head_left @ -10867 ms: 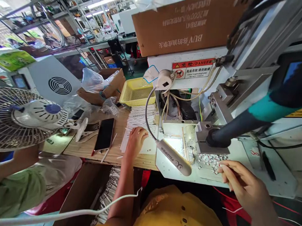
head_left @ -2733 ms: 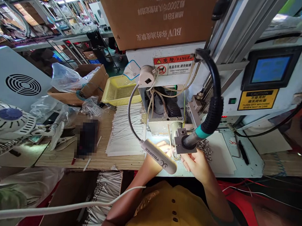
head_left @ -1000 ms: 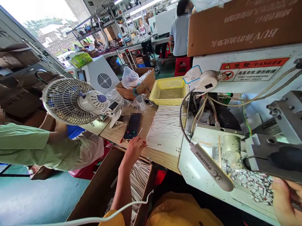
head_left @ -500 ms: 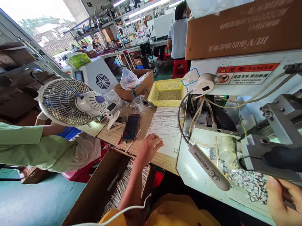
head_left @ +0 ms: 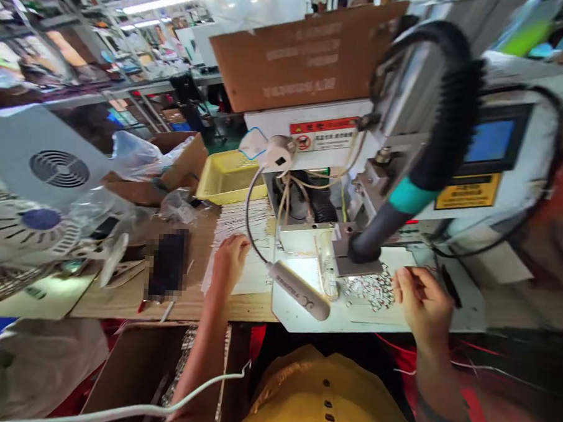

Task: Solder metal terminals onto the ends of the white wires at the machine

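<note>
My left hand (head_left: 230, 258) rests over a white sheet (head_left: 253, 281) with many thin wire-like strips (head_left: 244, 219) laid across it. Its fingers are drawn together, and anything between them is too small to make out. At the right edge of a pile of small white pieces (head_left: 374, 290), my right hand (head_left: 422, 298) is closed with thumb and fingertips pinched. What it may hold is hidden. Left of the pile stands the machine's metal head (head_left: 352, 254), joined to a thick black hose (head_left: 448, 119). A grey lamp (head_left: 299, 291) on a bendable neck hangs between my hands.
A yellow basket (head_left: 203, 183) stands behind the sheet, beside an open carton (head_left: 190, 154). A phone (head_left: 174, 262) and a fan (head_left: 38, 225) are to the left. A white cable (head_left: 161, 411) crosses in front. The machine's screen (head_left: 490, 140) is at the right.
My view has swung right, bringing the machine's screen and hose into sight. My left hand's fingers have drawn closer together over the sheet. My right hand stays beside the small pieces, its fingertips now pinched.
</note>
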### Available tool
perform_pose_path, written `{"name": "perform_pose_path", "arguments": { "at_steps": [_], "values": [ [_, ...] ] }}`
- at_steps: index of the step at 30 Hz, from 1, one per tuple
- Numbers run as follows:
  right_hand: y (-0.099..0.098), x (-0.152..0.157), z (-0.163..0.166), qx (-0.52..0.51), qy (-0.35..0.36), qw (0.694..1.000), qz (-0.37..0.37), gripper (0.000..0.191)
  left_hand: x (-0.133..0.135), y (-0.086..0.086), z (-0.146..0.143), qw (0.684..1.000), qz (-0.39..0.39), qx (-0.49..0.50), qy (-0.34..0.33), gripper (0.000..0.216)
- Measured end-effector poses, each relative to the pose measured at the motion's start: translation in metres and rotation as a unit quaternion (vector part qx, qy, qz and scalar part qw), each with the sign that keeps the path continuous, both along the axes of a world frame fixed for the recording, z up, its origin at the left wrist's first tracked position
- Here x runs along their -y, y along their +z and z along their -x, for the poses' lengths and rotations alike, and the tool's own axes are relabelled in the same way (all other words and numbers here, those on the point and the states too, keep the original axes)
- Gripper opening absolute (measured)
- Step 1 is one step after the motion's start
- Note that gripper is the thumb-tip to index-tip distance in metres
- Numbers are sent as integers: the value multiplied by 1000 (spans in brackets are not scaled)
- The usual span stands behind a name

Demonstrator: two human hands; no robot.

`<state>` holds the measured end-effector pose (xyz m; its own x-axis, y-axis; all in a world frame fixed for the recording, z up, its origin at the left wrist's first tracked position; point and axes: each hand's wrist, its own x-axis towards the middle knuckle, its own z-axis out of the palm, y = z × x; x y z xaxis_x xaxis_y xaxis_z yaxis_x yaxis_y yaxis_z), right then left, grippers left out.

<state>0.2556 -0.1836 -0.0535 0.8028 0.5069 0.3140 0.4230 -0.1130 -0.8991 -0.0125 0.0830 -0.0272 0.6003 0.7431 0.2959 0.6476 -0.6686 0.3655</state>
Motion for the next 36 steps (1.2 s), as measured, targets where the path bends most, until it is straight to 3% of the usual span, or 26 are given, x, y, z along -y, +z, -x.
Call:
{"name": "perform_pose_path", "arguments": {
  "at_steps": [3, 7, 11, 13, 16, 21, 27, 31, 34, 36],
  "values": [
    [13, 6, -9, -6, -7, 1000, 27, 25, -1, 5, 4, 997, -29, 66, 25, 13],
    [14, 16, -22, 102, -16, 985, 139, 24, 26, 22, 0, 993, -59, 99, 11, 18],
    [5, 5, -21, 200, 1, 967, 161, 19, 77, 25, -11, 988, 68, 71, -119, 24],
    [0, -5, -18, 243, -3, 955, 172, 16, 100, 20, -17, 979, 126, 57, -151, 29],
    [-6, -13, -17, 271, 2, 944, 187, 13, 123, 13, -25, 971, 171, 56, -160, 32],
    [-7, -13, -16, 269, 12, 943, 196, 12, 131, 15, -30, 966, 195, 75, -155, 31],
    [18, -4, 5, 143, -44, 981, 120, 20, 131, 14, -30, 966, 204, 65, -148, 29],
    [34, -5, 25, -6, 94, 993, 75, 22, 125, 9, -40, 960, 228, 60, -148, 25],
    [38, -15, 40, -140, 219, 963, 73, 24, 120, 9, -54, 957, 228, 76, -159, 29],
    [37, -23, 47, -205, 266, 939, 79, 26, 120, 12, -63, 956, 222, 89, -172, 31]
  ]
}}
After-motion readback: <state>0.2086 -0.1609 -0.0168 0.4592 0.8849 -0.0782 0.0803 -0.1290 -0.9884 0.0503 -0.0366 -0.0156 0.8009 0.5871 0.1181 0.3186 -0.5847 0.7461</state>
